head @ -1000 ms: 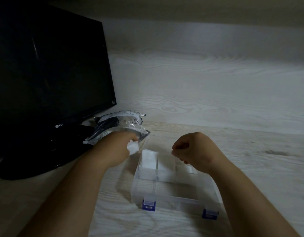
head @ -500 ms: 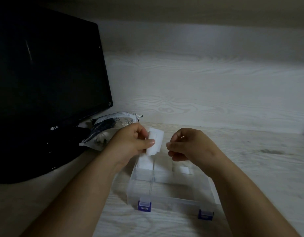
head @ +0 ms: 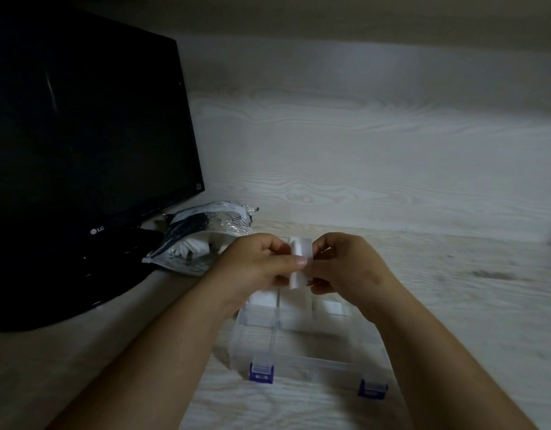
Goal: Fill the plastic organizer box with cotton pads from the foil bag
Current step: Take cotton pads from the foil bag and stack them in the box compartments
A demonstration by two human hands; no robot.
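A clear plastic organizer box (head: pixel 299 358) with two blue latches lies open on the pale wooden table. White cotton pads (head: pixel 263 297) fill its far compartments; the near ones look bare. Above the box's far edge, my left hand (head: pixel 255 262) and my right hand (head: pixel 345 265) both pinch a small stack of white cotton pads (head: pixel 299 262), held upright between the fingertips. The silver foil bag (head: pixel 203 240) lies on its side to the left, its mouth open with more pads showing inside.
A black LG monitor (head: pixel 82 144) on a dark stand fills the left side, right behind the foil bag. A pale wood-grain wall (head: pixel 361 156) rises behind the table. Bare tabletop stretches to the right of the box.
My left hand drew pads out of the foil bag and carried them right, above the box. My right hand closed in and now grips the same stack.
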